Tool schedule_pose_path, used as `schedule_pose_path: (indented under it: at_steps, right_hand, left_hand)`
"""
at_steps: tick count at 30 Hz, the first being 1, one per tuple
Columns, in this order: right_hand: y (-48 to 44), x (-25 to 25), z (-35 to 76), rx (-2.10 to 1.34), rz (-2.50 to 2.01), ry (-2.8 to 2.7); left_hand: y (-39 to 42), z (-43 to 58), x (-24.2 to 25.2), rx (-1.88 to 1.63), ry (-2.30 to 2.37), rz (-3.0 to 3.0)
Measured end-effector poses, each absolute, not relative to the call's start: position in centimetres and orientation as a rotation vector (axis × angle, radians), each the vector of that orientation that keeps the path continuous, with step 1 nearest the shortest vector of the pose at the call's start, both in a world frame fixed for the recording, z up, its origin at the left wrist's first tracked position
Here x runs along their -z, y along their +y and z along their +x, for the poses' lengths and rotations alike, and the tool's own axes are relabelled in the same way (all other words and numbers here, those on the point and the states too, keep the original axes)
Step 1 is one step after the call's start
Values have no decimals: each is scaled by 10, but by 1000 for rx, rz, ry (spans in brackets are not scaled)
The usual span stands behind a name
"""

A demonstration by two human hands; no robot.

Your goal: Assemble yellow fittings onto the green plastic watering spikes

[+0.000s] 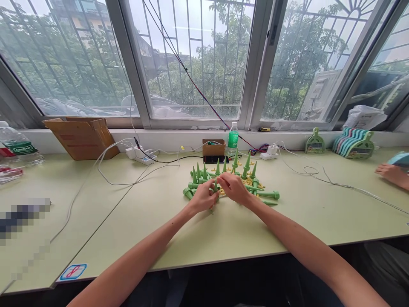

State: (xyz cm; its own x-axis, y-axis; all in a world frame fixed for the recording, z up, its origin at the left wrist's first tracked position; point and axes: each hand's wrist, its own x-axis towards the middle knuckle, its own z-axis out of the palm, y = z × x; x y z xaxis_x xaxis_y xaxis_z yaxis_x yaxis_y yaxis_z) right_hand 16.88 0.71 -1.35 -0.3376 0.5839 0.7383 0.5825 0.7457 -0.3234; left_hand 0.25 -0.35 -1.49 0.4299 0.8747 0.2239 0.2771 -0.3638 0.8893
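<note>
My left hand (203, 198) is closed round a green plastic plant-watering spike (215, 186), its pointed end up. Close beside that point, my right hand (234, 188) has its fingers pinched together; whatever is between them is hidden. Behind and around both hands lies a cluster of similar green spikes, some standing point up, such as one tall spike (246, 165), and others on their sides, such as a lying spike (269, 195) at the right. Small yellow plastic valve-like pieces (259, 184) are scattered among them.
Behind the cluster stand a small cardboard box (214, 149) and a green-labelled bottle (233, 138). White cables (119, 184) and a power strip (145, 158) lie to the left, near a large carton (81, 138). Green dustpan-like items (354, 143) and another person's hand (393, 174) are at right.
</note>
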Motion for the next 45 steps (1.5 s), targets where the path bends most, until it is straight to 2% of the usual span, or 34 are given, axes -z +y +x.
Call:
schedule_pose_path:
  at_steps: [33, 45]
  right_hand:
    - [3, 22, 158, -146, -842, -2074]
    - [3, 22, 165, -84, -919, -1866]
  left_hand:
    - [-8, 6, 10, -937, 986, 2020]
    - [-9, 7, 11, -1136, 1081, 2300]
